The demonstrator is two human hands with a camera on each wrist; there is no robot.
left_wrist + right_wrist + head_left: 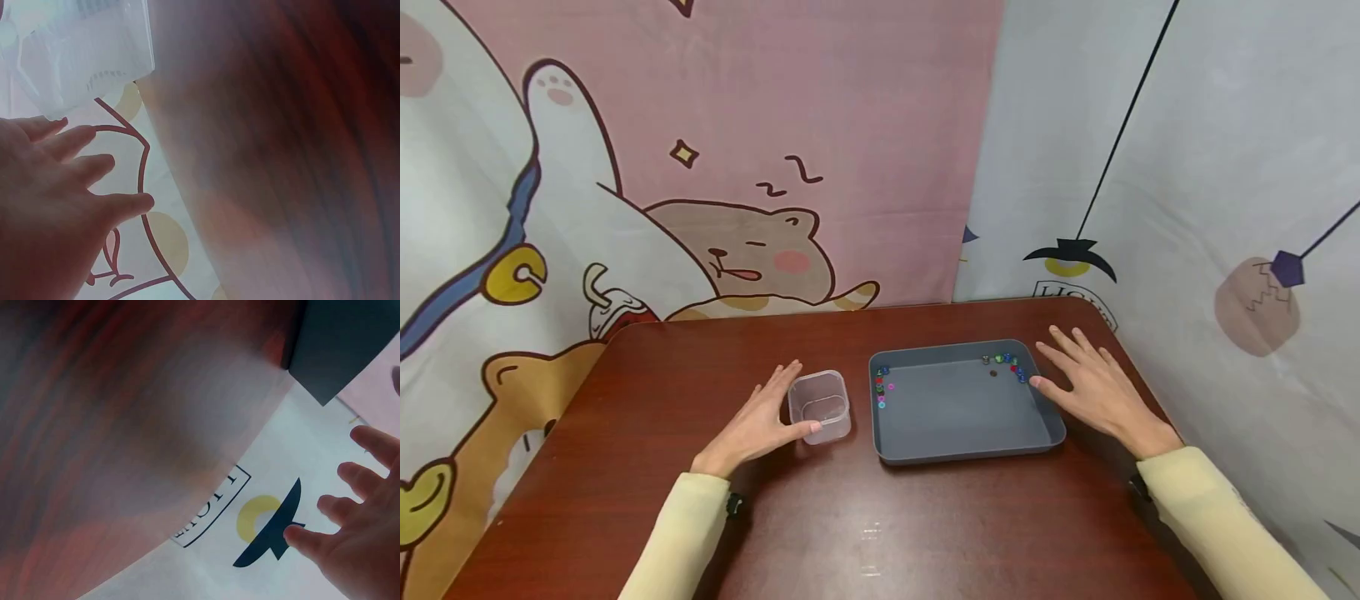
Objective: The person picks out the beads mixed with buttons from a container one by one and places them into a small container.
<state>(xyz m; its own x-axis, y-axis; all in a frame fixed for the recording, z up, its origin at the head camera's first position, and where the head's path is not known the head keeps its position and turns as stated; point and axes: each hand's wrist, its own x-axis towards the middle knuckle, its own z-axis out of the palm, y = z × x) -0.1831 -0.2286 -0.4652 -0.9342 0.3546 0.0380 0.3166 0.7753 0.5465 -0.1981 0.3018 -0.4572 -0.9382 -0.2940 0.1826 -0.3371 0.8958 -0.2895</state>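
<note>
A clear plastic box [819,407] without a lid stands on the table left of the tray. My left hand [760,423] is spread beside it, fingers straight along its left side and thumb at its near corner. The left wrist view has the same box [87,53] just beyond the fingertips. A shallow grey tray [958,417] holds small colourful beads [881,390] along its left side and more beads [1009,363] in its far right corner. Over the tray's right edge my right hand [1097,387] hovers, fingers spread, holding nothing.
The dark red wooden table [820,525] has its far edge against a pink cartoon-printed cloth [865,150]. A pale printed cloth [1232,192] hangs close along the right side, near my right arm.
</note>
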